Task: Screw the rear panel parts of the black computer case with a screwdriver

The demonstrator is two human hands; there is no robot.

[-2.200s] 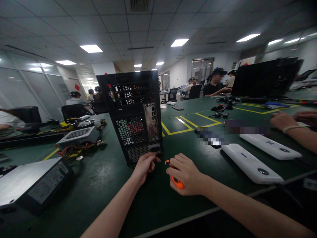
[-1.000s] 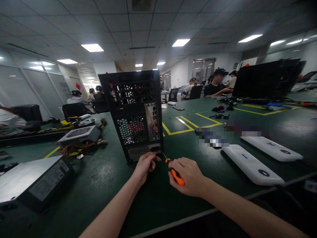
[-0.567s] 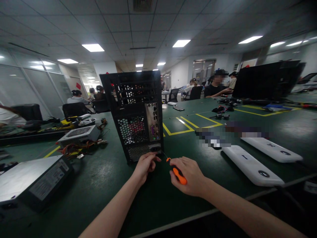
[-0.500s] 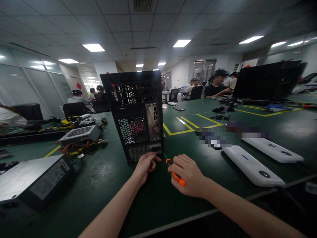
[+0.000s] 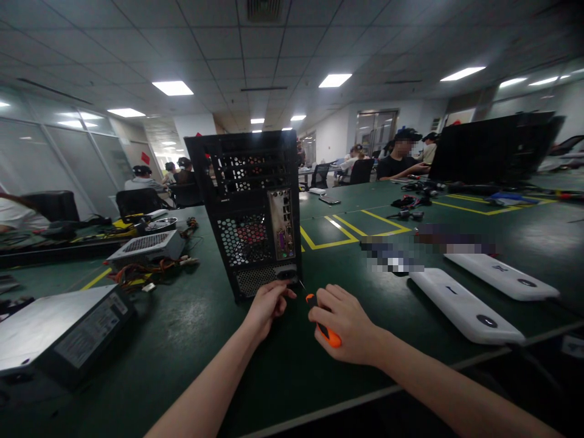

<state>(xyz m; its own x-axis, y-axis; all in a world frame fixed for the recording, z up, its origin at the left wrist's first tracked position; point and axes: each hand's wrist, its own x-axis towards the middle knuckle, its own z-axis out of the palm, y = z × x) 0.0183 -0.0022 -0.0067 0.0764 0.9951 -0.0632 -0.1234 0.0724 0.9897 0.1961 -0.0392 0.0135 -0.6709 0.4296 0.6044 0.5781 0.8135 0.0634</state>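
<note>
A black computer case (image 5: 212,207) stands upright with its back towards me. Its port panel (image 5: 279,222) lies right of the honeycomb vent, and a power supply (image 5: 255,281) fills the bottom bay. At that lower right corner, my left hand (image 5: 267,310) rests close against the case with curled fingers; whatever they may hold is hidden. My right hand (image 5: 349,325) is wrapped round the orange and black handle of a screwdriver (image 5: 333,337). The thin shaft points up and left to the case's bottom right edge; whether its tip sits in a screw is too small to tell.
On the left lie a large silver power supply (image 5: 59,328) and a smaller one (image 5: 146,243) with loose cables (image 5: 150,271). Two white devices (image 5: 465,304) lie at right. Black monitors (image 5: 493,149) stand beyond, near a seated person (image 5: 399,158).
The screwdriver handle has turned in my right hand, and its orange collar shows differently. My left hand and the case stay in place.
</note>
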